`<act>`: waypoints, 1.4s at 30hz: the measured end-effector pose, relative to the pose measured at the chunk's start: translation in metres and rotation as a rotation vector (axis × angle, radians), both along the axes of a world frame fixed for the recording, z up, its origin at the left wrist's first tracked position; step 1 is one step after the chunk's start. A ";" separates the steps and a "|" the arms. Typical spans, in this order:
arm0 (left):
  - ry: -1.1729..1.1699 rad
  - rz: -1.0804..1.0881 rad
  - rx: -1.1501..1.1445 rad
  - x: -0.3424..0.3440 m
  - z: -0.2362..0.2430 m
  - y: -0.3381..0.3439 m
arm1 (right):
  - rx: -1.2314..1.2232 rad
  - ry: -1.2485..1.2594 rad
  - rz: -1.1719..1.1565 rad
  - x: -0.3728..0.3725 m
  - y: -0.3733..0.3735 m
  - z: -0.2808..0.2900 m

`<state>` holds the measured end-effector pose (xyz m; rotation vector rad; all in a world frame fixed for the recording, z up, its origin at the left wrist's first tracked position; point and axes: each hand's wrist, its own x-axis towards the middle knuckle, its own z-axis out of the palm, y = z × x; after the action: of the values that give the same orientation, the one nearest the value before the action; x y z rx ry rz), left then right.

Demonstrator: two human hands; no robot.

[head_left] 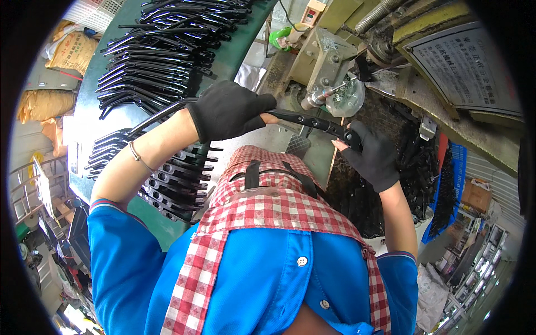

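In front of my apron, a black bar with a bent shape and holes along its right part (308,120) is held between my two gloved hands. My left hand (226,110) wraps round its middle. A thin black length runs out past my left wrist toward the table and looks like part of the same bar. At the bar's right end, my right hand (373,159) closes on it, thumb and fingertips bare. Both gloves are black, and some fingertips poke out of them. Just beyond the bar stands a machine's metal spindle (314,99), apart from it.
Rows of similar black bars (148,70) cover much of the green table (237,58) at left. A clear plastic container (346,99) sits by the spindle. Machine framework with a metal plate (460,70) overhangs at right. Dark parts and a blue crate (459,173) lie beyond my right hand.
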<state>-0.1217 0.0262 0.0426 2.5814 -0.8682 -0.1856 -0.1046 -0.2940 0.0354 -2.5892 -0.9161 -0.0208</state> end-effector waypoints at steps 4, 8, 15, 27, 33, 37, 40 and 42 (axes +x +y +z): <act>0.053 -0.038 0.132 0.007 0.005 -0.015 | -0.088 -0.008 0.069 0.005 0.008 0.012; -0.045 -0.061 0.206 0.019 0.009 -0.018 | -0.142 0.251 0.071 0.018 0.009 0.018; 0.092 -0.021 0.133 0.024 0.000 -0.022 | -0.237 -0.121 0.075 0.021 0.019 0.026; -0.109 -0.011 0.020 0.055 -0.010 -0.033 | -0.222 0.008 -0.001 0.057 0.004 0.018; -0.292 -0.084 0.014 0.090 -0.009 -0.034 | -0.232 0.076 -0.078 0.073 0.002 0.019; -0.287 -0.131 0.081 0.100 -0.011 -0.033 | -0.096 -0.001 0.022 0.078 -0.002 0.004; -0.212 -0.132 0.142 0.106 -0.018 -0.034 | -0.124 -0.092 0.039 0.077 0.000 -0.003; -0.138 -0.189 0.158 0.114 -0.014 -0.034 | -0.161 -0.153 0.027 0.075 0.002 -0.005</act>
<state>-0.0078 -0.0083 0.0285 2.6805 -1.1935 -0.1356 -0.0298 -0.2917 0.0305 -2.7536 -1.0462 -0.1461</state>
